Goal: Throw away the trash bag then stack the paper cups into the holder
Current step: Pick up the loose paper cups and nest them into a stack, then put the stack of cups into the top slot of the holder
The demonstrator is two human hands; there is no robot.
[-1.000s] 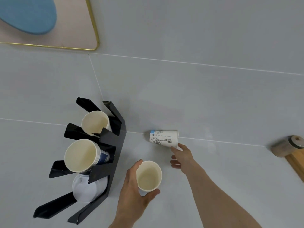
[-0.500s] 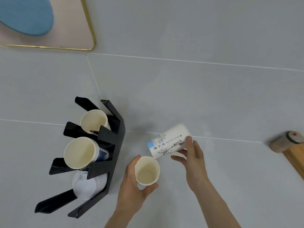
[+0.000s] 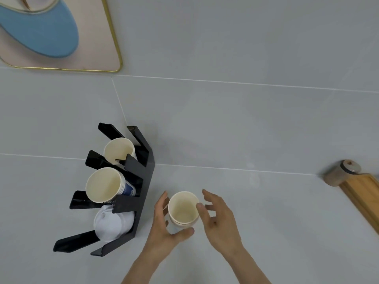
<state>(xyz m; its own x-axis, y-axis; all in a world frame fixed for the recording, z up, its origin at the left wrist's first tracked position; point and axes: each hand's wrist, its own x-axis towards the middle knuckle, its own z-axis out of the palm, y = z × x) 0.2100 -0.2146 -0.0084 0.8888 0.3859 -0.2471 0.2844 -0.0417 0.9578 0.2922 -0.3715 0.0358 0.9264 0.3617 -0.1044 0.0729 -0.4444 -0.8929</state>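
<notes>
Two paper cups nested one in the other (image 3: 183,210) stand mouth-up, and my left hand (image 3: 163,226) wraps around them from the left and below. My right hand (image 3: 218,219) is just right of the cups with its fingers spread; one fingertip touches the rim. The black cup holder (image 3: 141,187) stands to the left on the grey floor. Its upper slot holds a single cup (image 3: 119,150), the middle slot a stack of cups (image 3: 105,184), the lower slot white lids (image 3: 111,224). No trash bag is in view.
A pink mat with a gold edge (image 3: 96,48) and a blue shape on it lies at the top left. A wooden board (image 3: 363,193) with a round wooden piece (image 3: 341,174) sits at the right edge. Grey floor tiles fill the remaining area.
My right hand lifted the printed cup from the floor, dropped it into the cup in my left hand, then let go and opened.
</notes>
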